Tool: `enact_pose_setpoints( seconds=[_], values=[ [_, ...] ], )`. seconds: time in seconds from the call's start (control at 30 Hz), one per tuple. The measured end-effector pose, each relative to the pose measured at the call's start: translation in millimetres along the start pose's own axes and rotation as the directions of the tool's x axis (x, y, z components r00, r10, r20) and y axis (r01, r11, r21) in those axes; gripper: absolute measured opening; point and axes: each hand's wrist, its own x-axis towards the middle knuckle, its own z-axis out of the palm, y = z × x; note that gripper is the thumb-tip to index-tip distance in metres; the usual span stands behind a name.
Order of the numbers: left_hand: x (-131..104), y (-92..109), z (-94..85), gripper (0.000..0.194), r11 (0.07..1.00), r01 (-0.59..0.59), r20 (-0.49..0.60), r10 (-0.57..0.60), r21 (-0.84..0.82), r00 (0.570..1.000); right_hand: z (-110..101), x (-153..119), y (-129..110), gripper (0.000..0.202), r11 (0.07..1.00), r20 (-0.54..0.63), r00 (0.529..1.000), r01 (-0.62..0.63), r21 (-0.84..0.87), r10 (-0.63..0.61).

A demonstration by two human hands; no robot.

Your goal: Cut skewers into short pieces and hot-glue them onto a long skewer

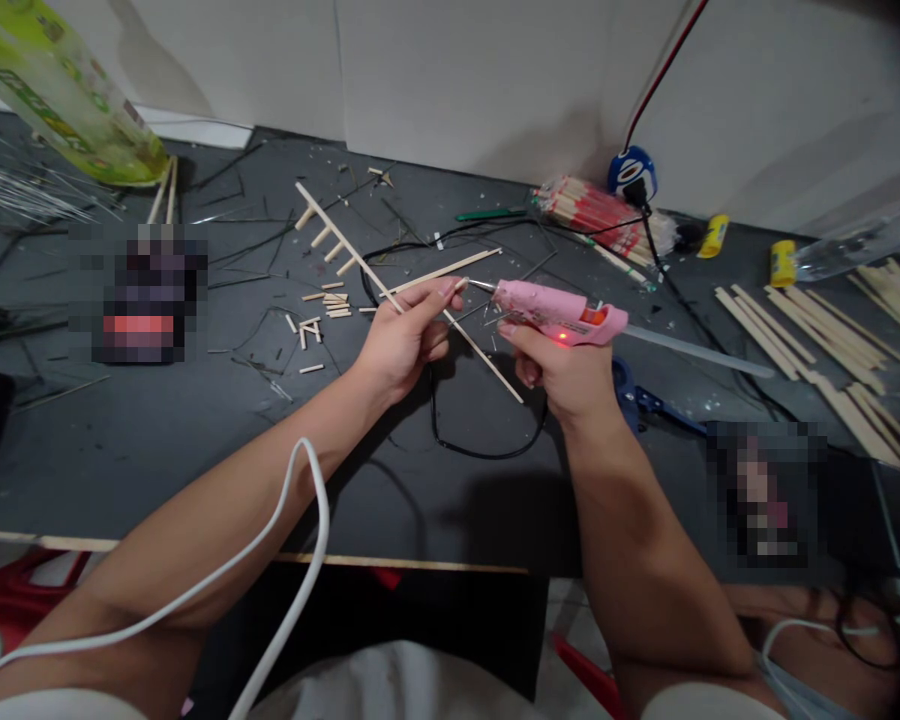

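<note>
My left hand (pixel 409 335) is closed round a long thin wooden stick (pixel 487 358) and pinches a short wooden piece (pixel 459 286) between thumb and forefinger. Several short pegs stick out from the long stick's upper left part. My right hand (pixel 562 365) grips a pink glue gun (pixel 544 305), its metal nozzle at the end of the short piece. An orange light glows on the gun, and a clear glue stick (pixel 697 350) juts from its back. Short cut pieces (pixel 336 304) lie on the table left of my left hand.
Loose sticks (pixel 825 320) and a plastic bottle (pixel 847 245) lie on the dark table (pixel 217 440) at the right. Blue-handled pliers (pixel 630 395) sit beside my right wrist. Black cable loops beneath my hands; a white cable (pixel 319 510) crosses my left forearm.
</note>
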Motion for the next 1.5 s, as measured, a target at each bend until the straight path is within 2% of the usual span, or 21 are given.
enact_pose_setpoints(
  seconds=[0.83,1.23,1.4,1.5],
  values=[
    [1.8,-3.0,-3.7,0.016,0.999,-0.054,-0.031,0.055,0.007,0.998,0.1,-0.1,0.2,0.036,1.000,0.005,1.000,0.025,-0.016,-0.025],
    [1.2,-2.7,-2.8,0.018,0.998,-0.064,-0.068,0.065,0.023,0.996,1.7,-1.3,-2.3,0.036,0.999,-0.071,0.997,0.032,0.021,-0.030],
    [1.0,-3.3,-2.5,0.016,0.998,-0.063,-0.073,0.065,0.030,0.995,0.5,-0.2,-0.5,0.036,1.000,-0.043,0.999,0.027,0.000,-0.027],
    [1.4,-3.3,-2.3,0.017,0.998,-0.057,-0.081,0.059,0.022,0.995,0.7,-0.4,0.6,0.033,0.999,-0.066,0.997,0.037,0.014,-0.036]
  ],
)
